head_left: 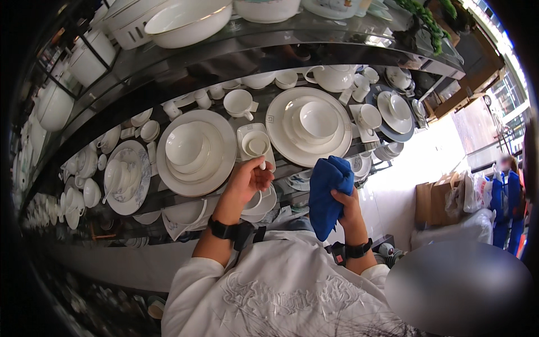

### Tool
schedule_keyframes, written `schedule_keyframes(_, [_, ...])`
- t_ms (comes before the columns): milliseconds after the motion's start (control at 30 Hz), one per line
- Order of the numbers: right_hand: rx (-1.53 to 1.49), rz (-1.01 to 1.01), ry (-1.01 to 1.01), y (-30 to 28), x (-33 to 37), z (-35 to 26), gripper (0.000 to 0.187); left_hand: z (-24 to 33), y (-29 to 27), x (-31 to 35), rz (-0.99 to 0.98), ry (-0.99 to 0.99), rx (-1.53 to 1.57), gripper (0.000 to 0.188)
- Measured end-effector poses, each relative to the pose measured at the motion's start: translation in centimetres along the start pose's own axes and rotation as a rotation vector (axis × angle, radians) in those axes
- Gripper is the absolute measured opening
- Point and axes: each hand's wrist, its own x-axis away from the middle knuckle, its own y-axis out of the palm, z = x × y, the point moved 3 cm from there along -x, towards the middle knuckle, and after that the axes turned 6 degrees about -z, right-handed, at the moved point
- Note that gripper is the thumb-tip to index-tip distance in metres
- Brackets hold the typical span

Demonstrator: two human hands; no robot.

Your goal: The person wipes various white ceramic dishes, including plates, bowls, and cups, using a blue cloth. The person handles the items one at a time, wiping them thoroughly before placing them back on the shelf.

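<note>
My left hand (252, 178) reaches over the shelf with curled fingers. Its thumb and fingertips close at the handle of a small white spoon (262, 164), whose other end is at a small white bowl (255, 138) on a squarish dish. A bunched blue cloth (324, 196) hangs from my right hand (348, 206), whose fingers wrap its right side. Behind the cloth stands a stack of white plates with a bowl (319, 119) on top. Left of my left hand, another white bowl (184, 144) sits on stacked plates.
An upper shelf (269, 53) carrying white serving dishes (188, 25) overhangs the display. Cups (238, 103), a teapot (332, 77) and a dark plate (401, 132) with a bowl set crowd around. Cardboard boxes (433, 203) and plastic-wrapped goods stand on the floor at right.
</note>
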Motion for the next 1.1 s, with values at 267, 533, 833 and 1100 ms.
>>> schedule_keyframes(267, [0.563, -0.079, -0.146, 0.1, -0.9, -0.8, 0.066, -2.7, 2.6, 5.3, -0.147, 0.159, -0.446, 0.032])
schedule_keyframes(533, [1.381, -0.284, -0.832, 6.5, -2.5, 0.4, 0.064, -6.1, 5.2, 6.8, 0.004, 0.448, -1.102, 0.021])
schedule_keyframes(833, [1.162, -0.443, -0.591, 7.5, -1.5, 0.6, 0.067, -4.5, 5.5, 8.3, -0.084, 0.601, -1.439, 0.009])
schedule_keyframes(1100, [1.038, -0.563, -0.460, 7.4, -1.9, 1.3, 0.065, -3.8, 3.6, 7.8, -0.045, 0.573, -1.337, 0.018])
